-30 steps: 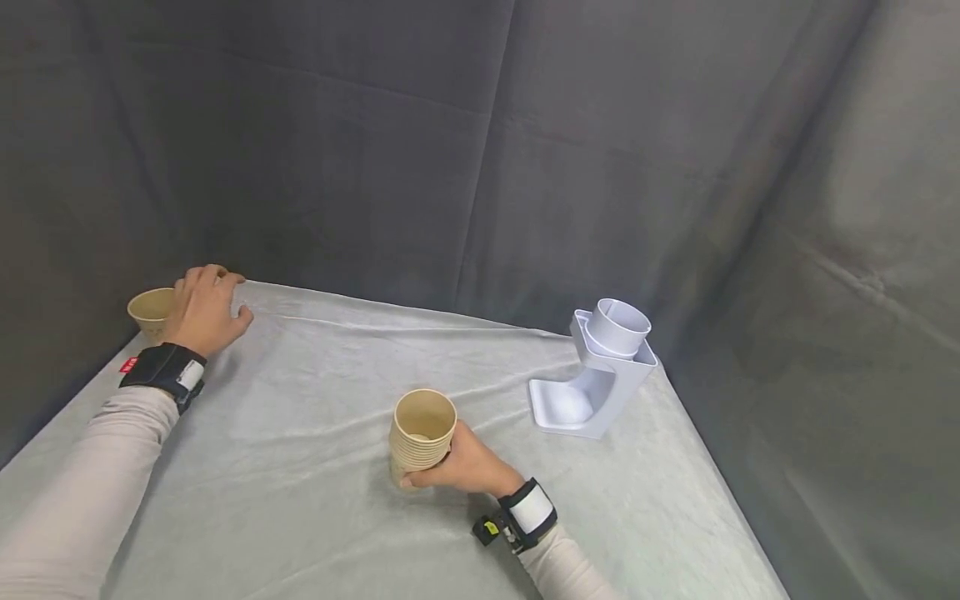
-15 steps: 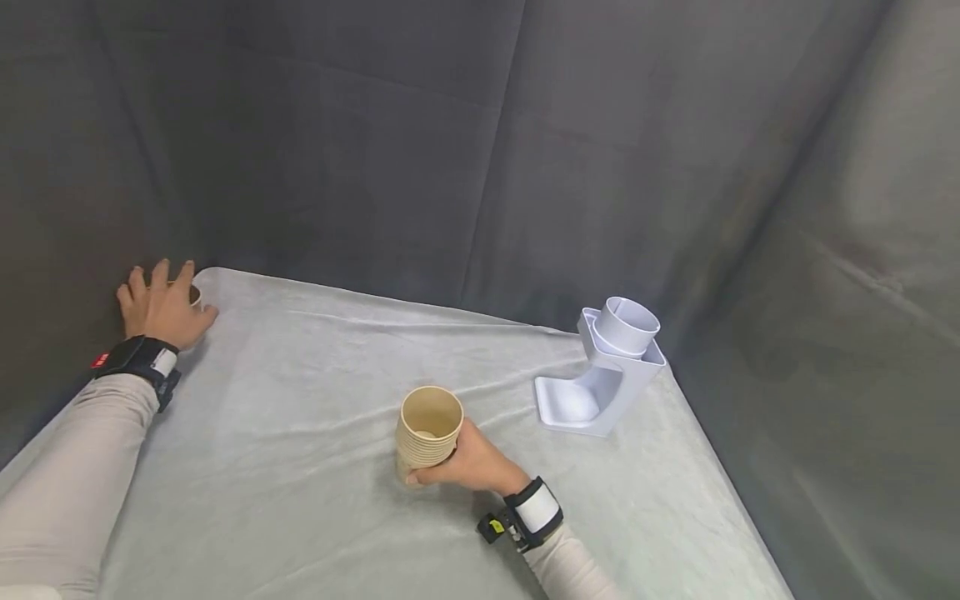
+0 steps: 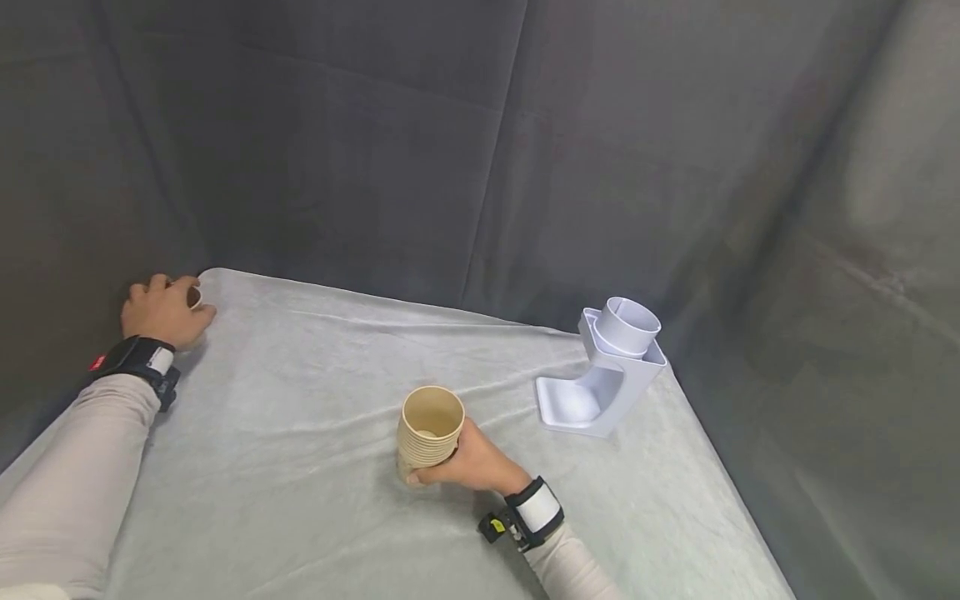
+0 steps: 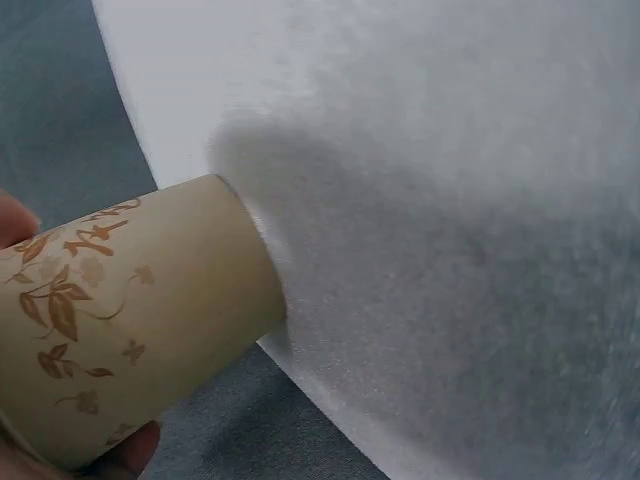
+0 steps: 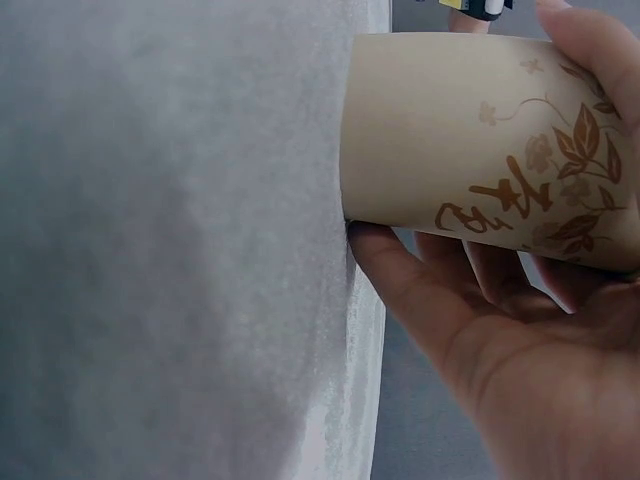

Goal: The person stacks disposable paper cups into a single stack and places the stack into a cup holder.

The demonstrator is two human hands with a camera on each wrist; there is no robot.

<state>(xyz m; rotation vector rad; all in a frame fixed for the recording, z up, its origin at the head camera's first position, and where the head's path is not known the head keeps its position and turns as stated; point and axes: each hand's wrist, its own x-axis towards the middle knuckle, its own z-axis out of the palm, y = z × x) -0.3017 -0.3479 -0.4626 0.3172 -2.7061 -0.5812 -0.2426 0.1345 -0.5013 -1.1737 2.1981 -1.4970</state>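
At the far left corner of the cloth, my left hand reaches over a paper cup and grips it near the rim. In the head view the hand hides most of that cup. The left wrist view shows its beige side with brown leaf print, base at the cloth, and fingertips on either side. In the middle, my right hand holds a nested stack of beige paper cups upright. Thumb and fingers wrap the lowest cup, whose base is right at the cloth in the right wrist view.
A white plastic stand with a ring-shaped holder on top stands at the right. A pale grey cloth covers the table. Dark grey curtains rise behind and at both sides.
My left hand has moved left onto the single cup, with fingers first spread and then curled down around it. The right hand and its stack have stayed in place.
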